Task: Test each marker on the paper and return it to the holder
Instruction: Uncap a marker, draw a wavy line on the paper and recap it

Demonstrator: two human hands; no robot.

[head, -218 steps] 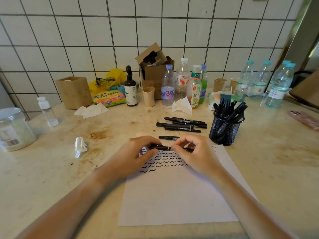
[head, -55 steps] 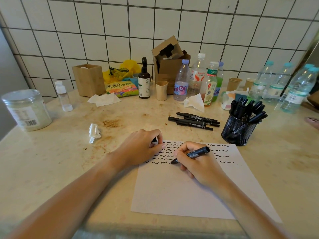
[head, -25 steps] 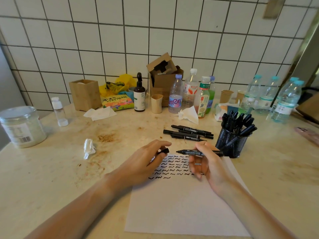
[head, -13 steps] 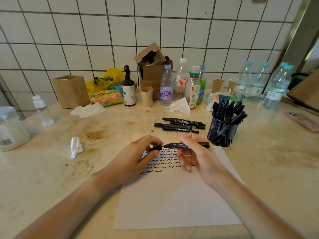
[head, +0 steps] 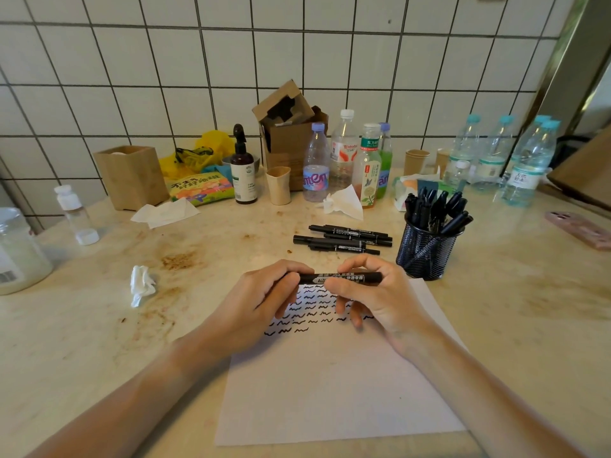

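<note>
Now both hands gripping marker (head: pixel 340 278), over paper (head: pixel 334 391)

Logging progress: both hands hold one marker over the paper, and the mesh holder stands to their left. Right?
Not quite. The head view shows the mesh holder to the right of the hands; both the left hand and right hand do hold one marker over the paper.

A clear bottle (head: pixel 344 150) says "Wahaha" in red, and the green tea bottle (head: pixel 369 166) beside it says "东方".
</note>
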